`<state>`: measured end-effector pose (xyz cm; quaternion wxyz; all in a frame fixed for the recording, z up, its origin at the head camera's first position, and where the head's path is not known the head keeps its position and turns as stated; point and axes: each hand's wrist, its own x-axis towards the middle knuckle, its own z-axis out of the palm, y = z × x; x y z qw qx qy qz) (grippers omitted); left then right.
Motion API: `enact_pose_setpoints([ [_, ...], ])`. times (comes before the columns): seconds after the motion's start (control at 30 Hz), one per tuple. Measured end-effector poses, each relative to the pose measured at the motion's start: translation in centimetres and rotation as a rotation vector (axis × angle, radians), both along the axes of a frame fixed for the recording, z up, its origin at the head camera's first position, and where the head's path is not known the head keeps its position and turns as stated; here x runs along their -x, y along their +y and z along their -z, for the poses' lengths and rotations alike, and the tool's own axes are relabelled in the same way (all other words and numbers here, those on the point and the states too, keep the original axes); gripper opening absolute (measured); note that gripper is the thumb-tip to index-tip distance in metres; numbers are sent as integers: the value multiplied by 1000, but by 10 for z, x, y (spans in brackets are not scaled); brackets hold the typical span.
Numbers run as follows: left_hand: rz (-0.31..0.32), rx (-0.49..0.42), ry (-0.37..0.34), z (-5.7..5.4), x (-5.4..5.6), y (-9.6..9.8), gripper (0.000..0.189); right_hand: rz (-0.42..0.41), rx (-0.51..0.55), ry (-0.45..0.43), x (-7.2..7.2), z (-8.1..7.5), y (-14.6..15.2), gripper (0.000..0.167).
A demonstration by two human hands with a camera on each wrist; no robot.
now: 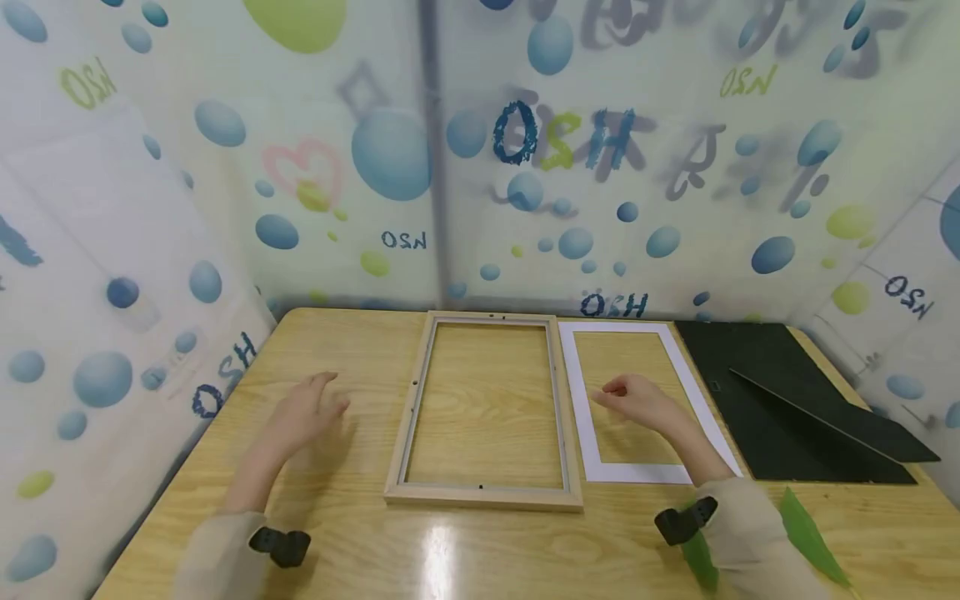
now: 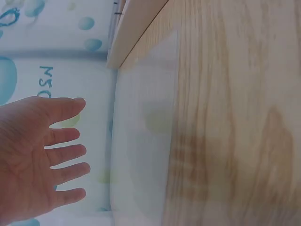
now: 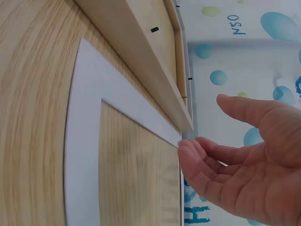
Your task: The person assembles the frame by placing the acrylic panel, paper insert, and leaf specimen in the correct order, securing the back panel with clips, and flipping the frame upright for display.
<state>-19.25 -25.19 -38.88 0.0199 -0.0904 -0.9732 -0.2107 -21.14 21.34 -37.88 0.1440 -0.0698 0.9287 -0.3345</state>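
A light wooden picture frame (image 1: 483, 497) lies on the table between the hands, its inner groove facing up. My left hand (image 1: 300, 417) hovers left of it, fingers spread and holding nothing. In the left wrist view, a clear glossy sheet (image 2: 146, 141) lies on the wood beside that hand (image 2: 28, 155). Right of the frame lies a white mat border (image 1: 588, 417) with a rectangular opening. Above this border is my right hand (image 1: 637, 402); its fingers bend loosely, and the right wrist view shows the thumb (image 3: 244, 108) apart from them, with nothing held.
A black backing board (image 1: 750, 375) with its stand flap (image 1: 840, 412) raised lies at the table's right. Green leaves (image 1: 810, 533) show near the right sleeve. Behind the wooden table (image 1: 337, 550) hangs a curtain (image 1: 480, 217) printed with bubbles, which also runs along both sides.
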Motion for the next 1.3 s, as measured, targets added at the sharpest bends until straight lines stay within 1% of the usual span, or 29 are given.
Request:
enact_pose_setpoints([
  [0.17, -40, -24, -109, -3, 4, -10, 61, 39, 111, -133, 4, 3, -10, 55],
  [0.3, -88, -31, -197, -3, 10, -22, 65, 58, 145, -171, 5, 4, -18, 52],
  [0.4, -125, -38, -241, -2, 12, -33, 68, 62, 157, -180, 6, 4, -24, 49],
  [0.53, -169, -40, -257, 0, 12, -45, 72, 69, 164, -202, 6, 6, -30, 49],
  [0.6, -194, -30, -246, 2, 12, -51, 74, 76, 162, -212, 6, 7, -32, 51],
  [0.7, -252, -46, -248, 5, 11, -57, 80, 92, 174, -216, 8, 11, -34, 51],
  [0.77, -281, -45, -249, 5, 11, -60, 82, 95, 180, -213, 8, 13, -36, 51],
  [0.87, -334, -16, -278, 5, 11, -63, 87, 94, 191, -214, 9, 13, -40, 50],
  [0.97, -371, 39, -305, 4, 14, -66, 89, 105, 190, -215, 9, 12, -43, 49],
  [1.03, -383, 62, -331, 4, 16, -68, 86, 108, 185, -213, 9, 13, -45, 48],
  [1.2, -438, 26, -382, 6, 17, -71, 89, 121, 188, -229, 11, 17, -46, 46],
  [1.3, -481, -13, -389, 9, 17, -73, 95, 129, 187, -238, 11, 18, -46, 45],
])
